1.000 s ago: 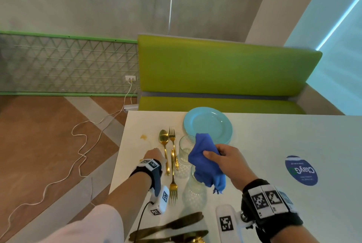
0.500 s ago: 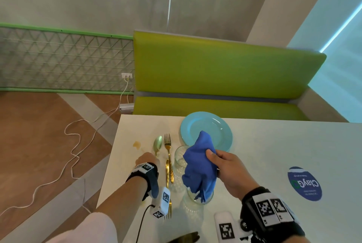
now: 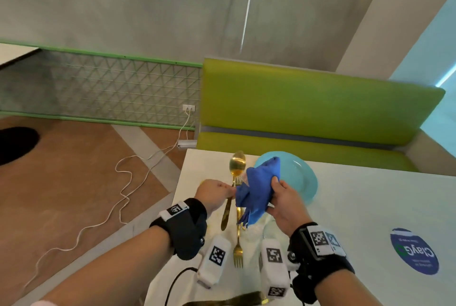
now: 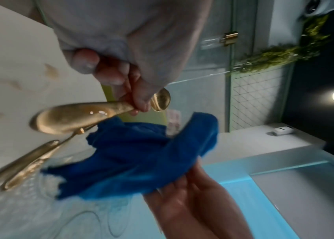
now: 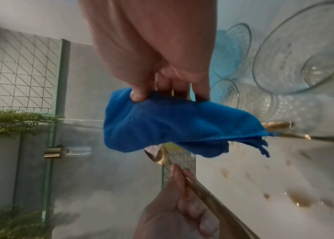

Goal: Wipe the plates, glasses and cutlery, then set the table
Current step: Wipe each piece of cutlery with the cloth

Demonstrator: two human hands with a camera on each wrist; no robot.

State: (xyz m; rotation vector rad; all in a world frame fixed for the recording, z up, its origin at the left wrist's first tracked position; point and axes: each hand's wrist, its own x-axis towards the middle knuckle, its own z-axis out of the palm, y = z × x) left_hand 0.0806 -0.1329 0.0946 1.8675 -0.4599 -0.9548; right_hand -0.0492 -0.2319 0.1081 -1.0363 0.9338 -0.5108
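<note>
Here, a long gold metal spoon was gripped by its handle in the left hand, raised above the white table. A crumpled blue microfibre cloth was pinched in the right hand, just beside the spoon, w/ a round turquoise plate behind.

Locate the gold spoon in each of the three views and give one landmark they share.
Head: the gold spoon is centre frame, held upright by the left hand, bowl topmost.
Left wrist: the gold spoon lies across centre-left, handle end large and near, bowl beyond the fingers.
Right wrist: only its bowl shows under the cloth, its handle running to lower centre.
Shared landmark: the blue cloth held by the right hand.
</note>
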